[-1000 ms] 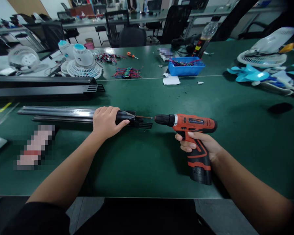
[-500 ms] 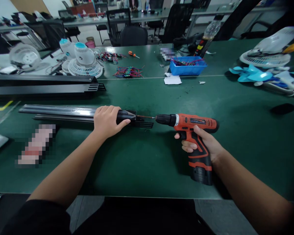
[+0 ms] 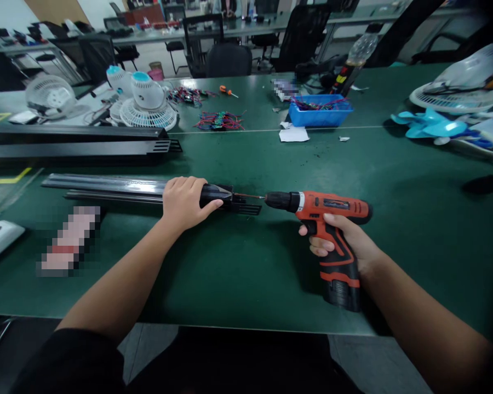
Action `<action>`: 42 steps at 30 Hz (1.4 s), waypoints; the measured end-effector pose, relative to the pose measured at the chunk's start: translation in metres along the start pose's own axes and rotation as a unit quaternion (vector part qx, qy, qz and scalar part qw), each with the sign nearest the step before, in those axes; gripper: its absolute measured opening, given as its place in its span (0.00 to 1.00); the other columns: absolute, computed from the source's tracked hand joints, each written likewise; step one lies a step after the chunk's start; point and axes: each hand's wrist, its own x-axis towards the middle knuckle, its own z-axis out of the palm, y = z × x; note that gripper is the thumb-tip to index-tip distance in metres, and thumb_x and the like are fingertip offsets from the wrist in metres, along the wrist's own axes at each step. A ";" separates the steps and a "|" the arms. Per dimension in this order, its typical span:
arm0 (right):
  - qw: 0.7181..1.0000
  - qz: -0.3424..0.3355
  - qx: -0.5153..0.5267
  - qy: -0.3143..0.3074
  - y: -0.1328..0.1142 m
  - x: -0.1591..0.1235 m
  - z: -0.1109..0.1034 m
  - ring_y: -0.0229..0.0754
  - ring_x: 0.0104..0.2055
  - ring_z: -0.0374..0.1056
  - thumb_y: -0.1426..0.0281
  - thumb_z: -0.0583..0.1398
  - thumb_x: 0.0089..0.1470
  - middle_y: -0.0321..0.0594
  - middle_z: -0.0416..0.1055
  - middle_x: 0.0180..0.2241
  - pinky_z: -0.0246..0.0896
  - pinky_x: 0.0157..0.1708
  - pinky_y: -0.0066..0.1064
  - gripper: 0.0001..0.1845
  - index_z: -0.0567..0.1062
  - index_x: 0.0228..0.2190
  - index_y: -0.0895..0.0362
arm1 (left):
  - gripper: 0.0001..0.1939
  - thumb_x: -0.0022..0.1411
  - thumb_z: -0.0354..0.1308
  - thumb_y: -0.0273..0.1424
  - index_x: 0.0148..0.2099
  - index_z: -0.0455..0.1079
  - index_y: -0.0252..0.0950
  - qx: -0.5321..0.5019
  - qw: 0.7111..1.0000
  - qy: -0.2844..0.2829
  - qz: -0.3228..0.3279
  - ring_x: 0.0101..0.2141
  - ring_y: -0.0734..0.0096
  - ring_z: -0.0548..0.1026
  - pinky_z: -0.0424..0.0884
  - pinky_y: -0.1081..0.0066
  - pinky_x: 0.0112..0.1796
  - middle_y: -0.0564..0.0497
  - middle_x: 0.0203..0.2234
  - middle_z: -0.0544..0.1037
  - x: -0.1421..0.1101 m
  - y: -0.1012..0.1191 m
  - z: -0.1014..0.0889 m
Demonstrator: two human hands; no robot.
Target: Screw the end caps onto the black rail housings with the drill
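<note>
My left hand is wrapped over a long dark metal profile near its right end and presses it to the green table. Beneath and beside that profile, slotted black strip ends stick out to the right. My right hand grips the handle of a red and black cordless drill. The drill points left, its thin bit level with the profile's end. Whether the bit's tip is inside the profile or just touching it, I cannot tell.
More long black profiles lie behind on the left. White fan parts, bundles of wired boards, an orange screwdriver and a blue bin stand farther back. Blue fan blades lie at right, a bottle behind the bin.
The whole view has shifted slightly, so everything appears a little farther right. My right thumb and fingers have changed position a bit on the drill handle; both hands keep their holds.
</note>
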 end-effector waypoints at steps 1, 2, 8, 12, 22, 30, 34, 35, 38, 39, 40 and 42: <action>1.000 -0.002 -0.002 0.007 0.000 0.000 0.001 0.38 0.18 0.55 0.51 0.72 0.53 0.31 0.61 0.13 0.58 0.19 0.32 0.20 0.82 0.33 0.56 | 0.38 0.69 0.48 0.66 0.50 0.79 0.37 0.000 1.000 0.004 0.000 0.46 0.40 0.80 0.69 0.46 0.52 0.38 0.42 0.85 0.000 0.000 0.000; 1.000 -0.004 -0.003 0.013 0.000 0.000 0.002 0.38 0.18 0.54 0.51 0.72 0.53 0.31 0.61 0.13 0.57 0.19 0.33 0.20 0.82 0.33 0.56 | 0.37 0.69 0.48 0.66 0.50 0.79 0.38 -0.001 1.000 0.006 0.000 0.46 0.40 0.80 0.69 0.46 0.52 0.38 0.43 0.85 0.000 0.000 0.001; 1.000 -0.004 -0.010 0.023 -0.003 -0.004 0.010 0.38 0.19 0.53 0.53 0.71 0.54 0.32 0.62 0.15 0.57 0.20 0.34 0.18 0.81 0.33 0.55 | 0.35 0.69 0.50 0.65 0.49 0.79 0.38 -0.009 1.000 0.002 0.001 0.45 0.41 0.80 0.69 0.46 0.52 0.39 0.42 0.85 0.000 0.000 0.001; 0.999 -0.011 -0.020 0.029 -0.003 -0.004 0.010 0.37 0.18 0.52 0.53 0.70 0.55 0.32 0.62 0.15 0.58 0.20 0.34 0.18 0.81 0.33 0.55 | 0.35 0.69 0.51 0.64 0.50 0.79 0.38 -0.002 1.000 0.003 0.002 0.45 0.42 0.80 0.69 0.46 0.53 0.39 0.42 0.85 -0.001 0.000 0.001; 0.999 -0.007 -0.036 0.034 -0.004 -0.005 0.010 0.38 0.18 0.56 0.51 0.71 0.54 0.32 0.62 0.14 0.59 0.20 0.33 0.20 0.82 0.33 0.56 | 0.38 0.70 0.48 0.65 0.51 0.79 0.36 0.003 1.000 -0.004 0.008 0.46 0.41 0.79 0.69 0.47 0.53 0.37 0.43 0.85 -0.001 -0.001 0.002; 0.998 0.010 -0.035 0.045 -0.006 -0.007 0.014 0.38 0.19 0.57 0.52 0.71 0.52 0.32 0.62 0.14 0.58 0.20 0.32 0.21 0.83 0.34 0.58 | 0.38 0.70 0.49 0.65 0.51 0.79 0.36 -0.007 1.000 -0.001 0.005 0.46 0.40 0.80 0.69 0.46 0.53 0.37 0.43 0.85 0.000 -0.001 0.002; 0.998 0.015 -0.042 0.051 -0.006 -0.007 0.014 0.39 0.19 0.58 0.51 0.71 0.52 0.32 0.61 0.14 0.59 0.20 0.32 0.21 0.83 0.34 0.57 | 0.37 0.69 0.49 0.65 0.50 0.79 0.37 -0.006 1.000 0.002 0.008 0.45 0.40 0.80 0.69 0.46 0.52 0.38 0.42 0.85 0.000 -0.001 0.002; 0.998 0.017 -0.043 0.051 -0.006 -0.007 0.014 0.39 0.19 0.58 0.52 0.71 0.52 0.32 0.61 0.14 0.59 0.20 0.32 0.21 0.83 0.34 0.57 | 0.37 0.69 0.49 0.65 0.50 0.79 0.37 -0.005 1.000 0.003 0.008 0.45 0.41 0.80 0.70 0.46 0.52 0.38 0.42 0.85 0.000 -0.001 0.002; 0.997 0.011 -0.045 0.057 -0.006 -0.007 0.014 0.38 0.19 0.58 0.52 0.70 0.52 0.32 0.62 0.14 0.59 0.20 0.32 0.20 0.82 0.34 0.58 | 0.38 0.69 0.48 0.66 0.50 0.79 0.37 -0.002 1.000 0.003 0.007 0.45 0.41 0.80 0.70 0.46 0.52 0.37 0.42 0.85 0.000 -0.001 0.002; 0.997 0.008 -0.043 0.060 -0.006 -0.008 0.015 0.38 0.19 0.58 0.53 0.70 0.53 0.33 0.63 0.14 0.59 0.20 0.32 0.20 0.82 0.34 0.58 | 0.39 0.69 0.48 0.66 0.50 0.79 0.37 -0.002 1.000 0.003 0.008 0.45 0.41 0.80 0.70 0.46 0.52 0.38 0.42 0.85 0.000 -0.001 0.003; 0.997 0.004 -0.042 0.062 -0.006 -0.008 0.015 0.37 0.19 0.58 0.53 0.70 0.53 0.33 0.63 0.15 0.59 0.20 0.31 0.20 0.82 0.34 0.59 | 0.38 0.69 0.48 0.66 0.50 0.79 0.37 -0.002 1.000 0.003 0.008 0.45 0.41 0.79 0.70 0.46 0.52 0.38 0.42 0.85 0.000 -0.001 0.003; 0.997 -0.001 -0.037 0.063 -0.006 -0.008 0.016 0.36 0.18 0.57 0.55 0.69 0.54 0.33 0.63 0.15 0.59 0.20 0.31 0.19 0.82 0.34 0.59 | 0.37 0.69 0.48 0.66 0.50 0.79 0.38 -0.003 1.000 0.005 0.009 0.45 0.41 0.80 0.70 0.46 0.52 0.38 0.42 0.85 0.000 -0.001 0.003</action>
